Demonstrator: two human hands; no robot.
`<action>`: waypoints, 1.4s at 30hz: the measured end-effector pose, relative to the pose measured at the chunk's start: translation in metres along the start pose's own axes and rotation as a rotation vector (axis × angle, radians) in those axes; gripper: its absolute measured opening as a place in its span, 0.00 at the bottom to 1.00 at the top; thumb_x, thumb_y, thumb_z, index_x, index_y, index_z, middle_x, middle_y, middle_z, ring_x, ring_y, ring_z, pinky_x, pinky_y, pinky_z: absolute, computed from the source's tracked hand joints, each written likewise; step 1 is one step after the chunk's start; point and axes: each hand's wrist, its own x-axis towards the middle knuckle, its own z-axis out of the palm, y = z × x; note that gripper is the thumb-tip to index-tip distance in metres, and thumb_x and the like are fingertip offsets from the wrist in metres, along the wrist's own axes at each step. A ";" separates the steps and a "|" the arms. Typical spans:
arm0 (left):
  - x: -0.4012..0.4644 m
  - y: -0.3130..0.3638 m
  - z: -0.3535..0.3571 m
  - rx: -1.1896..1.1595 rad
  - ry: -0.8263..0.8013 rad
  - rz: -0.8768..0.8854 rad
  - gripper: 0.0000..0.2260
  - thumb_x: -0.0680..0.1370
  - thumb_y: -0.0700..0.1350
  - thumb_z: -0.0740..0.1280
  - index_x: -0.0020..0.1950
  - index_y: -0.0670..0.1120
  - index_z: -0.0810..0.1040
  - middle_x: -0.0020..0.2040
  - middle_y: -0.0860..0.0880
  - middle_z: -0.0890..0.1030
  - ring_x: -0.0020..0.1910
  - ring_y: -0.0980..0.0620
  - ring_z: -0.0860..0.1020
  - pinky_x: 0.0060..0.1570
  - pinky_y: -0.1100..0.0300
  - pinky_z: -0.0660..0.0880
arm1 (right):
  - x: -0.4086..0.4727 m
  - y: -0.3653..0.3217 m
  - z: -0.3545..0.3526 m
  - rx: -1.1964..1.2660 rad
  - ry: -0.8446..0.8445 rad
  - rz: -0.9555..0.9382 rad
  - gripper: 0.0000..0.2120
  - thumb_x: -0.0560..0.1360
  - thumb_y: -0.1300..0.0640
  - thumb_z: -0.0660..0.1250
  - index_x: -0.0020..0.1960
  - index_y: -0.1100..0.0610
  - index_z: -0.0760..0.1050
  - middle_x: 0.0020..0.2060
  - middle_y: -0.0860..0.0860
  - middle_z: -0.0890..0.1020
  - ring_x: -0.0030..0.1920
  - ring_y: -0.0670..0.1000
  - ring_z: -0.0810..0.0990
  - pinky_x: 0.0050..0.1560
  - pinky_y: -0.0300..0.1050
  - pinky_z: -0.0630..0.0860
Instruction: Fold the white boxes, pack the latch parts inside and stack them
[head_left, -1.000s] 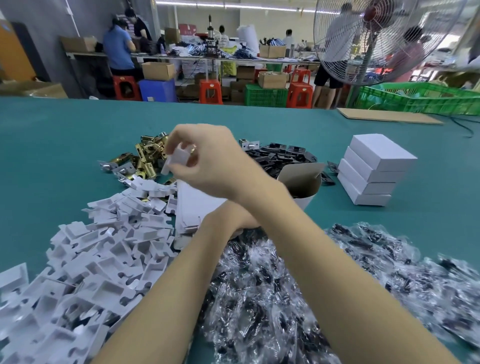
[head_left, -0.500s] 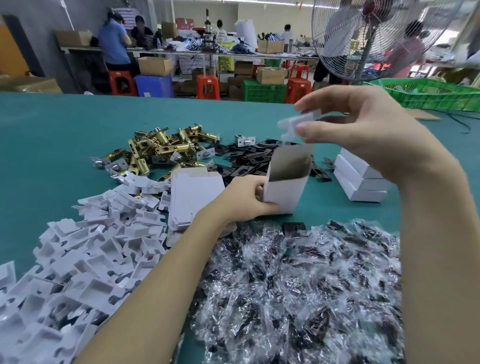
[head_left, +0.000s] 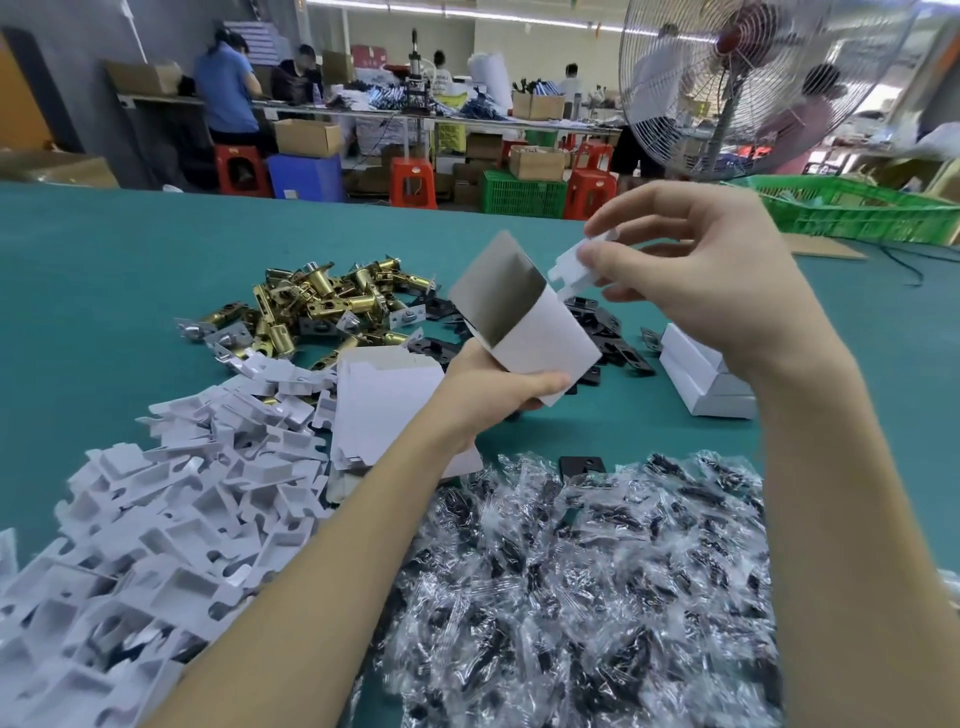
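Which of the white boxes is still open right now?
The white box gripped in the left hand, its top gaping open. The stacked boxes beside the right hand are closed.

Bare table (head_left: 130, 270) lies open far left and behind the brass latches (head_left: 322, 306). White inserts (head_left: 171, 509), bagged parts (head_left: 597, 582) (a wide heap) and stacked boxes (head_left: 711, 379) crowd the near side.

Lighting: bright, even, from ceiling strip lamps (head_left: 524, 18) at the far end of the hall; daylight washed out the upper right corner. Shadows: soft, faint beneath the forearms. Glare: white glints across the plastic bags (head_left: 597, 587). Distortion: wide-angle bowing, table edge (head_left: 156, 193) curved, forearms stretched. Focus: background workers soft; lower right corner smeared.
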 end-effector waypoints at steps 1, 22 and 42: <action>-0.001 -0.002 0.002 0.034 0.000 0.009 0.11 0.70 0.39 0.81 0.48 0.48 0.84 0.42 0.51 0.87 0.42 0.51 0.85 0.45 0.55 0.84 | 0.000 0.000 0.003 -0.026 0.023 -0.002 0.04 0.74 0.55 0.78 0.47 0.52 0.86 0.40 0.49 0.87 0.38 0.50 0.88 0.44 0.48 0.86; -0.007 0.005 -0.001 0.521 -0.030 0.012 0.18 0.70 0.46 0.79 0.56 0.41 0.81 0.51 0.45 0.84 0.51 0.47 0.81 0.53 0.46 0.80 | 0.001 0.006 0.038 -0.722 -0.225 -0.066 0.12 0.75 0.65 0.67 0.49 0.55 0.88 0.37 0.54 0.82 0.43 0.55 0.78 0.45 0.46 0.78; -0.002 0.012 -0.013 0.153 -0.147 -0.133 0.17 0.72 0.39 0.79 0.54 0.51 0.77 0.51 0.48 0.85 0.48 0.47 0.86 0.45 0.48 0.85 | -0.007 0.071 0.020 -0.858 -0.657 0.454 0.06 0.73 0.48 0.72 0.38 0.46 0.81 0.30 0.43 0.84 0.38 0.45 0.84 0.49 0.46 0.82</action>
